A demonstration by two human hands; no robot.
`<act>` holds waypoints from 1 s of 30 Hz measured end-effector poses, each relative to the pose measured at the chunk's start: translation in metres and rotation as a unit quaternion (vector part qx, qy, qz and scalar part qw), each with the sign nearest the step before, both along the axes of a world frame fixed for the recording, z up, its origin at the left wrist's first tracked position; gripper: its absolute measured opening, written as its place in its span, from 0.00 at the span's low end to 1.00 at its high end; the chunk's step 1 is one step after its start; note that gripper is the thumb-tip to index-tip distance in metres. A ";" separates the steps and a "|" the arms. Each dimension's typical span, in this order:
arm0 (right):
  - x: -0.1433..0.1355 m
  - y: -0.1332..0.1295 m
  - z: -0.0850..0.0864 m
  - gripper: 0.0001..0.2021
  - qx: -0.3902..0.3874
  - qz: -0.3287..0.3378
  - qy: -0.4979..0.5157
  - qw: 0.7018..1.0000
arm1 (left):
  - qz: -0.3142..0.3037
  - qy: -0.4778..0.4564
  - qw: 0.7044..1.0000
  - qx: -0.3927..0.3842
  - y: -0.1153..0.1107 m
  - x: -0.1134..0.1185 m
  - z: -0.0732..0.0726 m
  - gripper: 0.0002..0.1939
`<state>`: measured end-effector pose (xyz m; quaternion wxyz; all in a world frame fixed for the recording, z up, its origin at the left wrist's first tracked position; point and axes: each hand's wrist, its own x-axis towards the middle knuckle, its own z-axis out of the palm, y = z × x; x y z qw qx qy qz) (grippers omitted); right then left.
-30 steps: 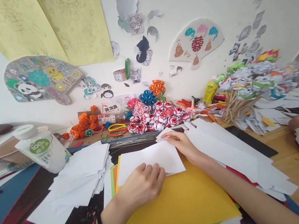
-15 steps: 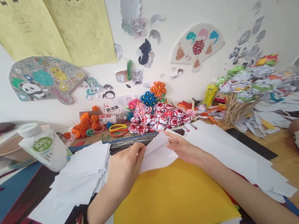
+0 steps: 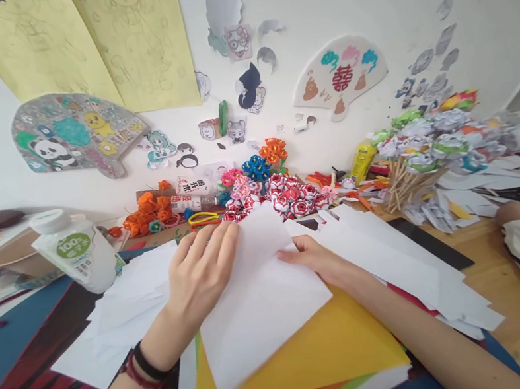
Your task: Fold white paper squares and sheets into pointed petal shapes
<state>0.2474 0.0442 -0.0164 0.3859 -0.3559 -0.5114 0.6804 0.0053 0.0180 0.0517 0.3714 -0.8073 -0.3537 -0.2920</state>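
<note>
Fingers of the left hand [image 3: 200,269] lie across the white paper sheet [image 3: 266,317] at its upper left, grip impossible to tell, as the right hand [image 3: 316,261] pinches its right edge, over yellow paper [image 3: 353,336]!

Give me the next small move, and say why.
Probably turn the white sheet square to the yellow paper beneath: their edges run askew, and the right hand has its thumb over the sheet's right edge, with the left hand at its upper left.
</note>
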 end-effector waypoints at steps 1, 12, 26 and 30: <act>0.000 0.000 0.000 0.22 -0.014 -0.010 0.000 1.000 | -0.006 0.036 0.999 0.006 -0.001 -0.001 -0.003 0.15; 0.000 0.000 0.008 0.20 -0.030 -0.108 0.028 0.993 | -0.022 0.041 0.974 -0.223 0.004 0.023 -0.030 0.33; 0.001 -0.017 0.032 0.23 -0.029 -0.066 0.063 0.995 | -0.024 -0.068 0.956 -0.283 0.008 0.015 -0.036 0.53; 0.002 -0.027 0.035 0.24 -0.021 -0.046 0.057 0.997 | -0.060 -0.063 0.960 -0.268 -0.001 0.023 -0.030 0.52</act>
